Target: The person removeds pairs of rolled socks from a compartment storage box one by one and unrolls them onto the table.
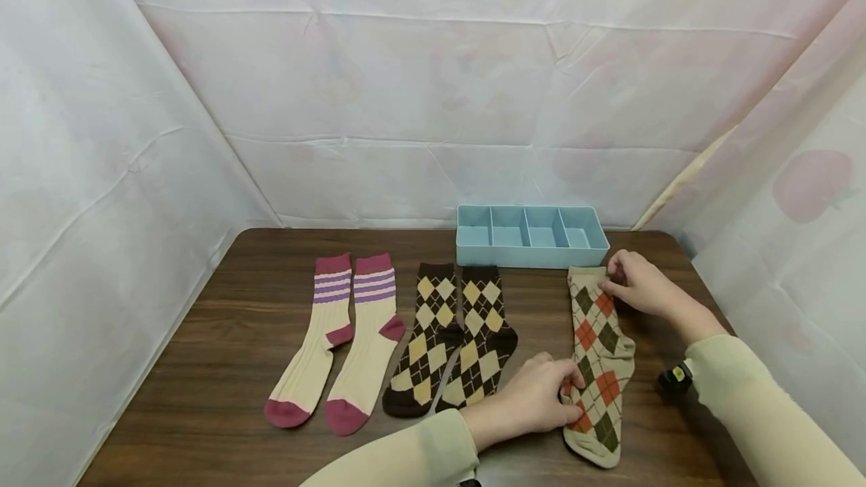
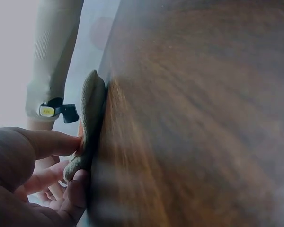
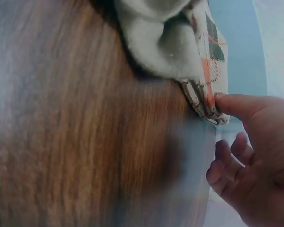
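Observation:
A beige argyle sock [image 1: 598, 352] with orange and green diamonds lies lengthwise on the table at the right, toe toward the person. My left hand [image 1: 531, 397] pinches its left edge near the foot; in the left wrist view thumb and fingers [image 2: 75, 189] come together at the fabric's side. At the cuff end is my right hand [image 1: 639, 282]. Its thumb [image 3: 236, 105] touches the sock's upper corner in the right wrist view, while the other fingers bend loosely away from the cloth. The sock's heel bulges out at the right with some wrinkles.
Behind the sock stands a light blue box [image 1: 531, 256] with several compartments. Two dark brown argyle socks [image 1: 422, 337] lie left of the left hand, one toe partly covered by it. Further left are two cream socks [image 1: 365, 352] with purple stripes. Pale cloth walls [image 1: 433, 81] enclose the table.

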Available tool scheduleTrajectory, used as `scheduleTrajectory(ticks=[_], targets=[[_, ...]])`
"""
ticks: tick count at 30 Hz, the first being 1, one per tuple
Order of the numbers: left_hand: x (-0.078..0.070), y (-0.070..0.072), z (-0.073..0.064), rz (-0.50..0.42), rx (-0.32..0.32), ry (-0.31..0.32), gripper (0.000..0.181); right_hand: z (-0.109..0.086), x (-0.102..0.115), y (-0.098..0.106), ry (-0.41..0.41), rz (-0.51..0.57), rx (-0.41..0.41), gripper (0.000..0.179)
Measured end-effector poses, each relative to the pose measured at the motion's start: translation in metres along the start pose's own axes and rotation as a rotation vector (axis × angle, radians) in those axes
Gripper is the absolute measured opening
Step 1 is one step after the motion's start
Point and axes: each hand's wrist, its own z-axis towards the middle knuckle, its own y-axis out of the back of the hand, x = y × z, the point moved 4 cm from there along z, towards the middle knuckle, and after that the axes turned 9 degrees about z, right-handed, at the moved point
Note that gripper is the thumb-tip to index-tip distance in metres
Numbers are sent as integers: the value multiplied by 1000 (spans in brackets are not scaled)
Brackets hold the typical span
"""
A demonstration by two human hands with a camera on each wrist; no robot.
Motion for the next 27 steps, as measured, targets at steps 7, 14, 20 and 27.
scheduleTrajectory(ticks=[7, 14, 20, 27], targets=[[2, -1, -1, 23, -12, -11, 31, -2, 3, 0, 61, -7, 63, 29], [-1, -1, -1, 56, 10, 3, 44, -6, 1, 2, 121, -30, 99, 32], [-1, -3, 1, 78, 47, -16, 41, -8, -2, 2, 112, -22, 105, 32], [-2, -4, 0, 91, 58, -21, 42, -10, -1, 0, 97, 3, 107, 33]])
